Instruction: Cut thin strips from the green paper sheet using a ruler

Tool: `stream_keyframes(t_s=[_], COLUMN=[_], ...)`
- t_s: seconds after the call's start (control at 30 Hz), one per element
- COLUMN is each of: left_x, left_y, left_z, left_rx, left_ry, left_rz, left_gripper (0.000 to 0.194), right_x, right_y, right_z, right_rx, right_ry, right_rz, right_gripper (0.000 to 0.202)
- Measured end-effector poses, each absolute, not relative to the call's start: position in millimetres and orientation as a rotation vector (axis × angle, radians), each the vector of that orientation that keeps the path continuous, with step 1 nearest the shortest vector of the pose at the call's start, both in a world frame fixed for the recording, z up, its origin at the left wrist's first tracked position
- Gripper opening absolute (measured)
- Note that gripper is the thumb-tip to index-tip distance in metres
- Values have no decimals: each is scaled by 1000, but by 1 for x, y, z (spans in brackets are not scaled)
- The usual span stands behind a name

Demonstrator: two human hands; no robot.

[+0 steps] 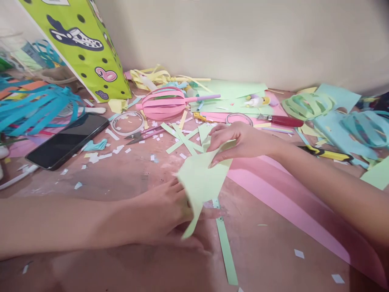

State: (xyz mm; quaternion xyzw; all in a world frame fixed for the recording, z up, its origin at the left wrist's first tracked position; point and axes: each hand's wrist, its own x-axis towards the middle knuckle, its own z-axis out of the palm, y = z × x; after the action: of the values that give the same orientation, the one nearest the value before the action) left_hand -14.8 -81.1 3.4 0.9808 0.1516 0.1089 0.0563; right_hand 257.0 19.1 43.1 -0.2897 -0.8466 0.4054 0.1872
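A curled piece of pale green paper [202,174] is pinched between the thumb and fingers of my right hand [235,140], raised above the table. My left hand [179,207] lies low beside and partly behind that paper, its thumb and index finger stretched apart. The left index fingertip touches the upper end of a narrow green paper strip [227,251] on the tabletop. Something small with markings shows at that end, too unclear to name. The paper hides the other left fingers. More green strips [182,140] lie crossed just beyond my hands.
A long pink sheet [291,194] runs under my right forearm. Small scissors [142,134], a tape roll [127,123], a phone [67,140] and a pink paper lantern [164,102] lie behind. A red-handled tool [285,121] and yellow cutter [331,154] are at right. A green bag [88,52] stands back left.
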Motion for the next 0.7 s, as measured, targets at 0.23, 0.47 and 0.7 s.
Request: stream_keyframes(t_s=[0.23, 0.47, 0.7], left_x=[-22, -14, -17], left_y=[-86, -83, -77], left_z=[-2, 14, 10], left_rx=[2902, 2764, 2730], left_ry=[635, 545, 435], left_rz=[275, 194, 315], left_gripper=[57, 51, 51], right_x=[249, 242, 296], right_y=[25, 23, -22], right_z=[43, 43, 36], right_rx=[-812, -821, -840], right_ry=[-2379, -2306, -2202], right_rz=[1017, 822, 862], right_gripper=[19, 21, 19])
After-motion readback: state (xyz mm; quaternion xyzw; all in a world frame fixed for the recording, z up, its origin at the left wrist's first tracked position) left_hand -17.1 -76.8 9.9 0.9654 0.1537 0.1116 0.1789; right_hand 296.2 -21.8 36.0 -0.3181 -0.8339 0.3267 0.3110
